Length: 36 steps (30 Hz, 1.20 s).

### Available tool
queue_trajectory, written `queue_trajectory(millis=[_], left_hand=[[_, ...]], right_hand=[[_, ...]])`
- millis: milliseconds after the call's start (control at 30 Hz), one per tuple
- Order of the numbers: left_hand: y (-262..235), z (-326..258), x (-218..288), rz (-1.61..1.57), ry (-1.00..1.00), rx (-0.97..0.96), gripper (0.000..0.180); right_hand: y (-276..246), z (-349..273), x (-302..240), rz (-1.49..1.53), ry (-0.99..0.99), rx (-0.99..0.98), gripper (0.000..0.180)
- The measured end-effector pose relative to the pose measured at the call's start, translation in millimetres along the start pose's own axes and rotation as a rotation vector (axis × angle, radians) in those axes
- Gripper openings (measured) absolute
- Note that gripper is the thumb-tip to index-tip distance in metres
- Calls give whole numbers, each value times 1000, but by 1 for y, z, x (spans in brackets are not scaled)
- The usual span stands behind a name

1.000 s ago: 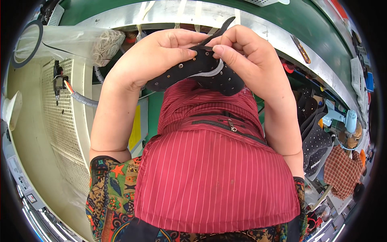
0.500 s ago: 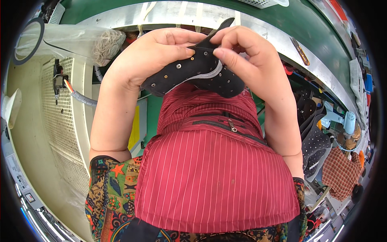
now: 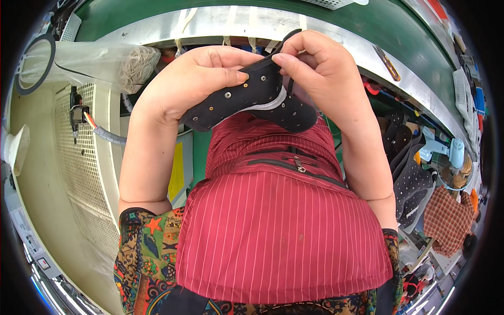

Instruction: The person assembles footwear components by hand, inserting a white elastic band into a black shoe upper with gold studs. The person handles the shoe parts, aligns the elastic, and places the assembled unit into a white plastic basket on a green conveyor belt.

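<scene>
A red striped apron (image 3: 283,231) is seen nearest the camera, filling the lower centre, with a zip pocket (image 3: 294,163) across its upper part; patterned sleeves (image 3: 147,247) are seen at about 7 o'clock. Above the apron, at about 12 o'clock from the frame's centre, a black shoe upper (image 3: 247,97) with small metal eyelets and a pale inner edge is held in the air between both hands. The left hand (image 3: 194,84) is wrapped over the upper's left part, its fingers closed and its thumb pressed on the black surface. The right hand (image 3: 320,73) is placed at the upper's right end, its thumb and forefinger pinched on a thin black lace (image 3: 286,44) that rises from the upper. Beyond the hands, a metal bench edge (image 3: 220,21) is shown at 12 o'clock. A clear plastic bag (image 3: 100,60) is seen at 10 o'clock, and a small fan (image 3: 451,155) at 3 o'clock.
</scene>
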State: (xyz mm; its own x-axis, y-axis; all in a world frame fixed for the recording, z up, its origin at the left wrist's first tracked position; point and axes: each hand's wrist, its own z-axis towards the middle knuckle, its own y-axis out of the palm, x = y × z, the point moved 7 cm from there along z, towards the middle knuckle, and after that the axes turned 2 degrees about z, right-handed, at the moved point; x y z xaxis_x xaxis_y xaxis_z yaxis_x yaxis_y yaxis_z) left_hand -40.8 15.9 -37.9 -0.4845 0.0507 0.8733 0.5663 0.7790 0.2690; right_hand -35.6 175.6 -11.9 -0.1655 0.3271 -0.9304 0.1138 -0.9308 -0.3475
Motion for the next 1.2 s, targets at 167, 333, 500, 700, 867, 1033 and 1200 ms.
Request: queue_trajectory(millis=[167,333,500,700,867,1033,1200], left_hand=[[3,1,2,-25,7,-37,36],[5,0,0,-25,5,-29,36],[1,1,-1,-38,8,-2,35],[-8,2,-5,-8,-15,39,36],[2,2,0,-36,6,-20,36],[5,1,-1,12,8,-30,33],[2,-1,-1,35,-6,27,33]], right_hand=[[-1,0,-6,-78,-18,16,16],[0,0,-7,-168,-117,50,16],[1,-2,-7,-112,-56,-32,17],[2,-7,-15,-138,-228,-82,11],[1,-2,-5,-97,-34,-12,12],[1,0,-4,-143,-99,30,13],[1,-2,-10,-228,-142,98,16]])
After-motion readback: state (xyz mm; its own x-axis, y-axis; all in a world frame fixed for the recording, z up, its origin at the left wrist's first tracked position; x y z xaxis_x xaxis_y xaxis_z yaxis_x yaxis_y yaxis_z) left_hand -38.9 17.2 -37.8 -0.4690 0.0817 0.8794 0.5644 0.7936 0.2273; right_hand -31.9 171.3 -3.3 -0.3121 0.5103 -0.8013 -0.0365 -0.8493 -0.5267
